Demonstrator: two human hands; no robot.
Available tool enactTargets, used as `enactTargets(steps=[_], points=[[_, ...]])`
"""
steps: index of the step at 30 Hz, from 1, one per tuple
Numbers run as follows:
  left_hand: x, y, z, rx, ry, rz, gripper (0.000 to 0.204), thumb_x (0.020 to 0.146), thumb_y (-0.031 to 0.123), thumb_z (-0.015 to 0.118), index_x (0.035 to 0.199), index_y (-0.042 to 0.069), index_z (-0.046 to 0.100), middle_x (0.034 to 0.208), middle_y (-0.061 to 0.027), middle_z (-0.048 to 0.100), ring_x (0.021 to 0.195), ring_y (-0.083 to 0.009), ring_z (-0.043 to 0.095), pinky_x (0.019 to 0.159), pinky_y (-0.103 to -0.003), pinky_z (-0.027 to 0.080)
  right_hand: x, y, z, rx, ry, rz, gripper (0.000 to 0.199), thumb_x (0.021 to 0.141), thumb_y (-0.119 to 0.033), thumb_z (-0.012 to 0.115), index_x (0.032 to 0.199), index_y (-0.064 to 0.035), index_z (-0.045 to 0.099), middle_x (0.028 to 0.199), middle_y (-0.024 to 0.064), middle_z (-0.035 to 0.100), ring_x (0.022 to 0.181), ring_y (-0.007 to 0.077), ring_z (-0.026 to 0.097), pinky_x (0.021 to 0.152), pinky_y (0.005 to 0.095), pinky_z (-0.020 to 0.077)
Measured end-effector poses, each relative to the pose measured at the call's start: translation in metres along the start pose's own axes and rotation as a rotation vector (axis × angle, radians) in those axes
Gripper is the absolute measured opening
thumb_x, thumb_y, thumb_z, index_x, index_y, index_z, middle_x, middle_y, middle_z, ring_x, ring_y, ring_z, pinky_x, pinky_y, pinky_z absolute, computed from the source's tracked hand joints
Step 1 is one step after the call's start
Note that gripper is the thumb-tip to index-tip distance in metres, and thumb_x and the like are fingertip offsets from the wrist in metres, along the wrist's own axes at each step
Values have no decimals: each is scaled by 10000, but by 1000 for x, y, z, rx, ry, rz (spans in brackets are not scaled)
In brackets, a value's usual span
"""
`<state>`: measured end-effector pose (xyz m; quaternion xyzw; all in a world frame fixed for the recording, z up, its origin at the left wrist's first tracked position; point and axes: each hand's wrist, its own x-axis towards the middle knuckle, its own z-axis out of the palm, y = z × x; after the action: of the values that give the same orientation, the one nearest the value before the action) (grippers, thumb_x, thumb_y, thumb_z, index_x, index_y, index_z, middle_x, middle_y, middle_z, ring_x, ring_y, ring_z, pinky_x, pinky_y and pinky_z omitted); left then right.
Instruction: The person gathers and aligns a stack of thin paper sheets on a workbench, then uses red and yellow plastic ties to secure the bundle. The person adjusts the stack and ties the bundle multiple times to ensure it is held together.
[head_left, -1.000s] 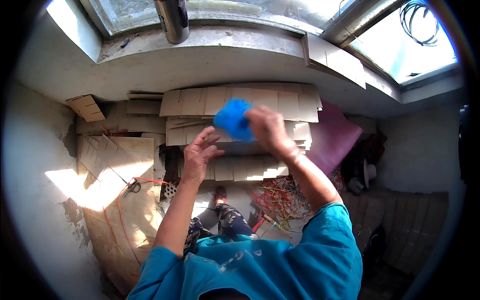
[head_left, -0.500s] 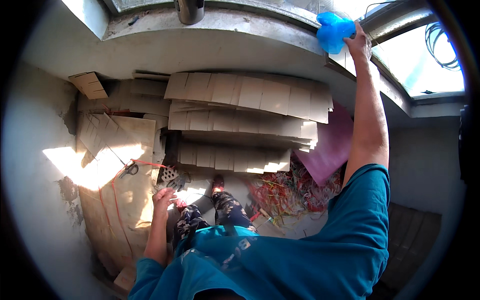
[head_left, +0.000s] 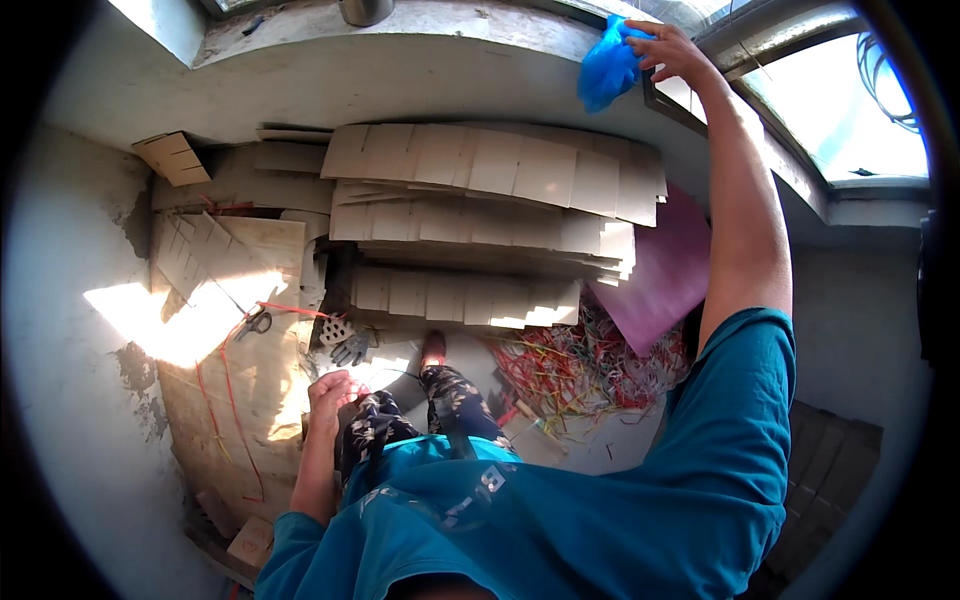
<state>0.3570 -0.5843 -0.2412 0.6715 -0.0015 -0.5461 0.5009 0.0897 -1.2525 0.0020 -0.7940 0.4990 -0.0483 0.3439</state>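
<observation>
A crumpled blue plastic bag (head_left: 608,68) hangs at the edge of the window sill, at the far right. My right hand (head_left: 672,52) grips it from its right side, with the arm stretched far forward and some fingers spread over the plastic. Low in front of my body, my left hand (head_left: 332,392) is closed, the fingertips pressed together in sunlight. Whether it holds anything small cannot be made out. A grey glove (head_left: 350,350) lies on the floor just beyond the left hand.
Stacks of slotted cardboard dividers (head_left: 490,165) stand against the wall ahead. Tangled coloured straps (head_left: 570,375) heap on the floor beside a pink sheet (head_left: 655,275). Left, black-handled scissors (head_left: 258,321) and red cord (head_left: 230,385) lie on a board (head_left: 265,240). A metal pot (head_left: 366,10) stands on the sill.
My right hand has moved left along the sill, and the blue bag has moved with it, now hanging longer. The left hand has stayed nearly in place.
</observation>
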Motion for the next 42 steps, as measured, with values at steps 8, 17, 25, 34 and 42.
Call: enactTargets(steps=[8, 17, 25, 34, 42], points=[[-3, -10, 12, 16, -3, 25, 260, 815, 59, 618, 1040, -62, 573, 868, -140, 651, 764, -214, 651, 701, -305, 534, 18, 16, 54, -164, 7, 68, 716, 728, -39, 669, 1369, -226, 411, 1009, 126, 612, 721, 241, 632, 598, 367, 550], [-19, 2, 0, -22, 3, -17, 239, 796, 43, 620, 1017, -47, 603, 905, -112, 648, 801, -186, 627, 734, -293, 508, 46, 43, 45, -586, 973, -104, 244, 729, -129, 494, 875, -130, 690, 931, 154, 653, 883, 352, 618, 782, 441, 486], [-11, -10, 6, 12, -15, -17, 231, 843, 61, 571, 1046, -46, 600, 896, -116, 654, 791, -171, 629, 720, -273, 510, 38, 33, -25, -305, 372, 150, 510, 758, -259, 685, 1241, -178, 541, 829, 106, 647, 708, 231, 654, 540, 423, 509], [0, -24, 5, 64, -5, -72, 235, 847, 104, 591, 1046, -19, 619, 886, -87, 651, 715, -111, 594, 634, -213, 481, 35, 13, -47, -200, 550, 85, 311, 767, -279, 726, 597, -97, 540, 505, 5, 507, 350, 69, 402, 321, 229, 301], [-2, -17, -1, 101, -5, -48, 235, 852, 69, 550, 1052, -32, 621, 922, -104, 662, 768, -116, 615, 661, -222, 496, 30, 21, -52, 1351, 471, -52, 391, 865, -359, 623, 648, -76, 462, 632, 53, 429, 486, 110, 340, 441, 261, 245]])
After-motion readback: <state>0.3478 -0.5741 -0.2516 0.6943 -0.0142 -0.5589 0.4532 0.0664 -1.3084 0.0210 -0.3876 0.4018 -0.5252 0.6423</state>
